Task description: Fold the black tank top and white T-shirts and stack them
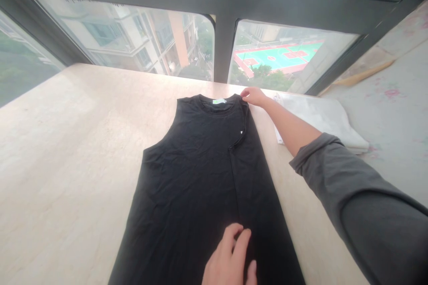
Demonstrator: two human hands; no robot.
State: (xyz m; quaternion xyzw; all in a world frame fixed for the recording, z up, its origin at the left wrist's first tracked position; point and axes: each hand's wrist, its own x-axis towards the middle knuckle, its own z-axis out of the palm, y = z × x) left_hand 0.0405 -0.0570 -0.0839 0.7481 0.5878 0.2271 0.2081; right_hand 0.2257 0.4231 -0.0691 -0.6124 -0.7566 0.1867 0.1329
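A black sleeveless shirt lies face up, with a pale label inside its neckline. Its right side is folded inward, the folded edge running down from the shoulder, and a tiny white mark shows near the armhole. At the right end of the neckline, my right hand pinches the shoulder between thumb and fingers. My left hand rests lower on the shirt beside the fold, its fingers bent but apart from the thumb. The shirt's bottom hem is out of view.
The pale stone ledge carries the shirt. White folded fabric lies at the right, partly behind my right forearm. Dark window frames rise along the back edge, and flowered wall covering borders the right side.
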